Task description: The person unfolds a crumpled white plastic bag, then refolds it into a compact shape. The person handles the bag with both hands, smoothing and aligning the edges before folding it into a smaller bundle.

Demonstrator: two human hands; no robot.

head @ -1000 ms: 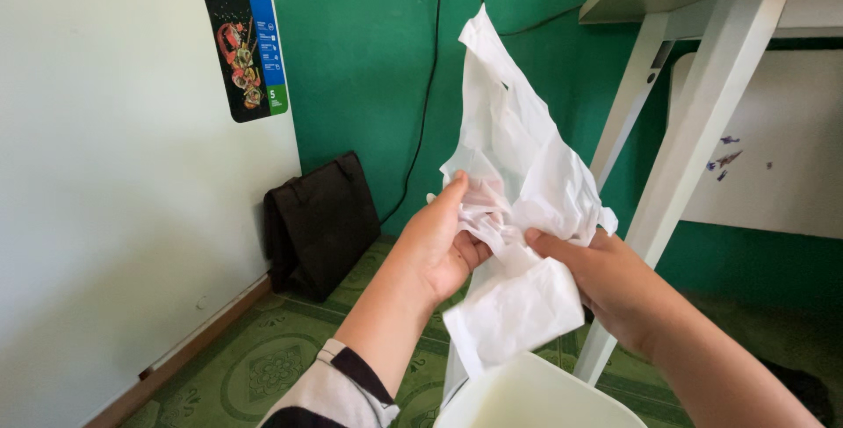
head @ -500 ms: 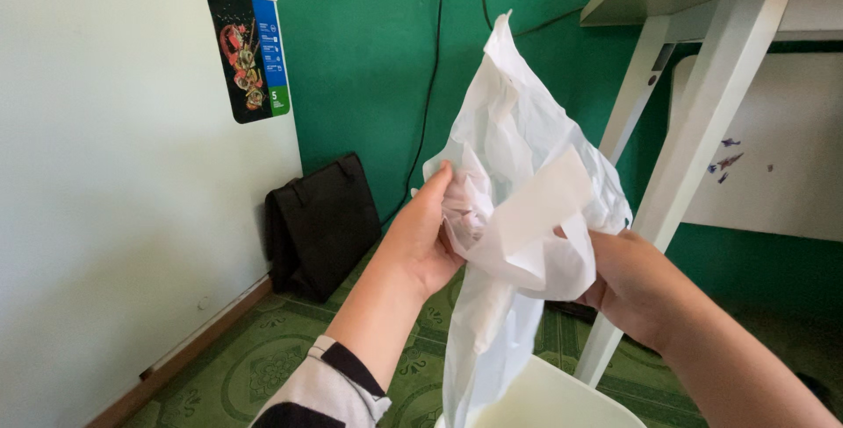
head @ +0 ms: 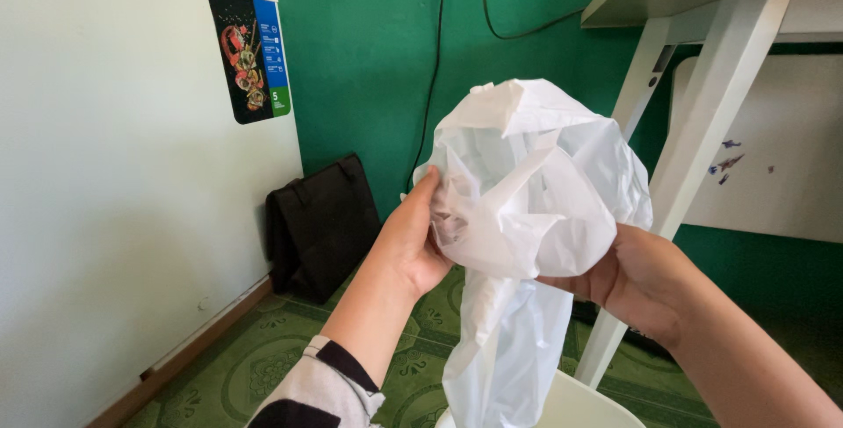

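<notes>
Rectangular sticker [head: 252, 56] at top right corner of white appliance [head: 132, 200]: dark panel with food picture, blue strip, green patch at bottom. Black bag [head: 320, 226] leaning against green wall [head: 369, 59]. White plastic bag [head: 527, 208] held at chest height between both hands, above white bin rim [head: 584, 403]. Left hand [head: 413, 239] fingers clamped on bag's left side; right hand [head: 637, 279] gripping underneath, fingertips hidden by plastic. Versus half a second ago: bag now puffed into rounded bundle, top peak collapsed, tail hanging lower.
</notes>
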